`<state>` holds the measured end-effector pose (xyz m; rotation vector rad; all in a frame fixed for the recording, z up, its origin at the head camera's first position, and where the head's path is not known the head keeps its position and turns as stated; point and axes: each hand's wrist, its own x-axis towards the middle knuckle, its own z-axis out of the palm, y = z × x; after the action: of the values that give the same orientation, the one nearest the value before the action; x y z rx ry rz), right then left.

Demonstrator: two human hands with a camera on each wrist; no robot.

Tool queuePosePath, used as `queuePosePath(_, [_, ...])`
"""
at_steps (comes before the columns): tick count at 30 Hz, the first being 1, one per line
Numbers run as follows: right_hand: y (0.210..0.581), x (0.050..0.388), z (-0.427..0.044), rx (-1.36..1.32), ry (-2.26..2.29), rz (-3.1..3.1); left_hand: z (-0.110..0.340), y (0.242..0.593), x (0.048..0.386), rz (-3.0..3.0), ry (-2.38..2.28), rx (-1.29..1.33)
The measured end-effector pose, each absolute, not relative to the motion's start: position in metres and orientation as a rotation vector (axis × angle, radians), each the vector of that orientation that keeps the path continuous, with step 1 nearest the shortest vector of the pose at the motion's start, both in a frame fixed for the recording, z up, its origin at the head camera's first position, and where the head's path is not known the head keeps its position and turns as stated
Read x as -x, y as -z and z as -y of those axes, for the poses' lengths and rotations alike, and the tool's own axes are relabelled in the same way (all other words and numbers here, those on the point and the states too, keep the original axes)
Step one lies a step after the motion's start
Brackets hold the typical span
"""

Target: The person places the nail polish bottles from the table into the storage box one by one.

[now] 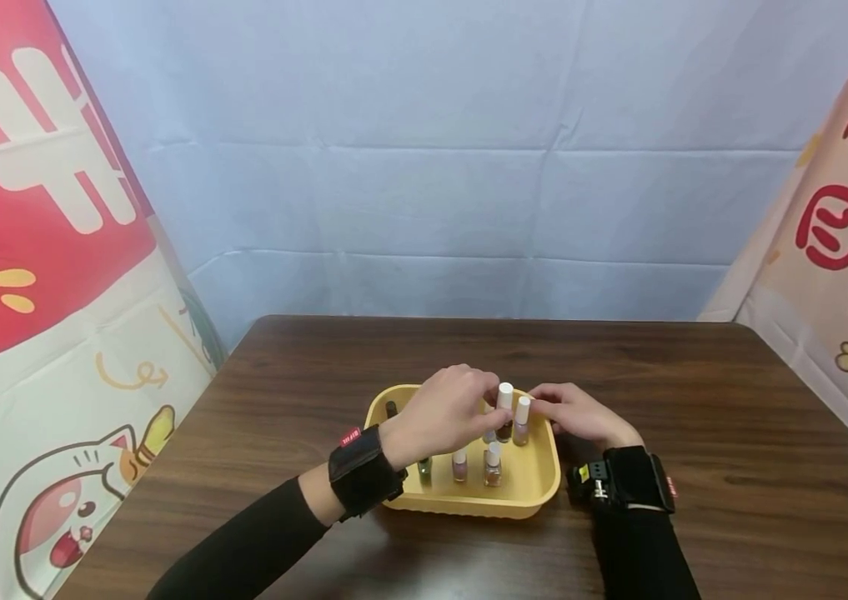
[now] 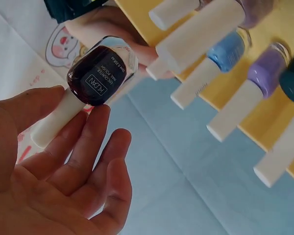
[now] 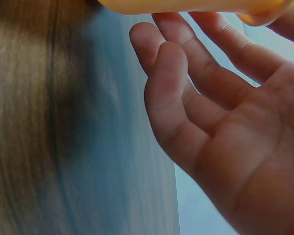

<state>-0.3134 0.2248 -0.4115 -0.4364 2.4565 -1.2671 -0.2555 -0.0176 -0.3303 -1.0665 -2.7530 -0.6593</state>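
Note:
My left hand [image 1: 444, 412] pinches a nail polish bottle [image 2: 100, 76] by its white cap, between thumb and fingers. The bottle is nearly black with a printed label, and in the head view it stands upright over the yellow basket [image 1: 461, 505]. My right hand [image 1: 579, 414] grips the basket's right rim, thumb by the edge and fingers against the outer wall. Inside the basket stand several more bottles, among them a lilac bottle [image 1: 520, 433] beside the held one, a pinkish bottle [image 1: 493, 477] and a green bottle [image 1: 424, 469]. A blue bottle [image 2: 230, 49] shows in the left wrist view.
The basket sits on a dark wooden table [image 1: 303, 367]. Behind the table hangs a pale blue cloth [image 1: 439, 208]. Printed cloths with cartoon figures hang at the left [image 1: 71, 333] and right [image 1: 829, 317].

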Motion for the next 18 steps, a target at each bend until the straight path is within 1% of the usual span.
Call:
queuePosePath(5, [0.413, 0.314, -0.226, 0.478, 1.281, -2.455, 0.006, 0.338, 0.257, 2.781, 0.639, 1.093])
queuePosePath(18, [0.414, 0.314, -0.228, 0.486, 1.328, -2.414, -0.01, 0.355, 0.26, 2.777, 0.552, 1.206])
